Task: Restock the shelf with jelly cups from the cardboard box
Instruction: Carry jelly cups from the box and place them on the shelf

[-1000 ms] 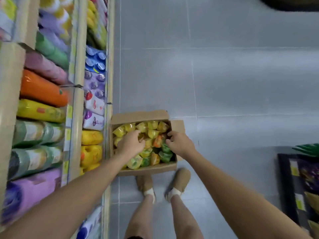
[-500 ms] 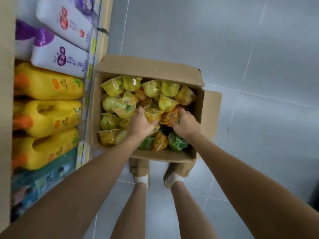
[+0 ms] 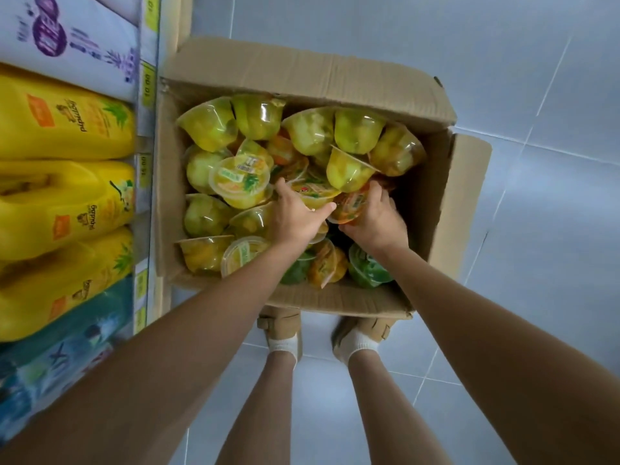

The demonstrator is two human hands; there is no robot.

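Pale grey tiled floor (image 3: 536, 229): open brown cardboard box (image 3: 302, 72) stands on it, close against shelf front; two tan strapped shoes (image 3: 281, 325) just behind box

Shelf (image 3: 146, 182), left: yellow plastic jugs (image 3: 67, 119), white purple-printed pack (image 3: 84, 38), teal packs (image 3: 67, 330)

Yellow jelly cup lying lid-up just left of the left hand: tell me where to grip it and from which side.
Grip the yellow jelly cup across its wide rim, pinching the wall just beneath, coming from above. Its lid faces up, slightly tilted, and it lies topmost, so the rim is exposed; the left hand is right beside it.
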